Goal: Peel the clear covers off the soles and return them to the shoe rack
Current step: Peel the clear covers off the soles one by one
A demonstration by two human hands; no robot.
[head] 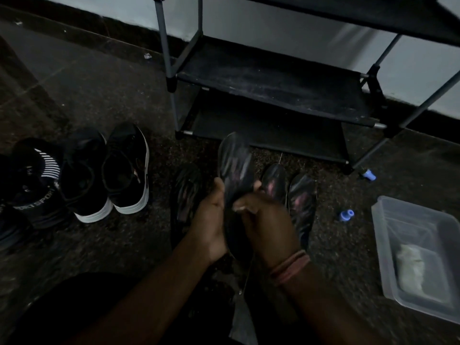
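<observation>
A dark speckled floor (99,100) carries everything. On it stand the black shoe rack (273,80) by the wall, black sneakers (104,175) with white soles at the left, and a clear tub (420,255) at the right. Three dark soles (302,202) lie in the middle, with two small blue caps (346,215) near the rack's foot.

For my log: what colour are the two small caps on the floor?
Blue caps, head view.
</observation>
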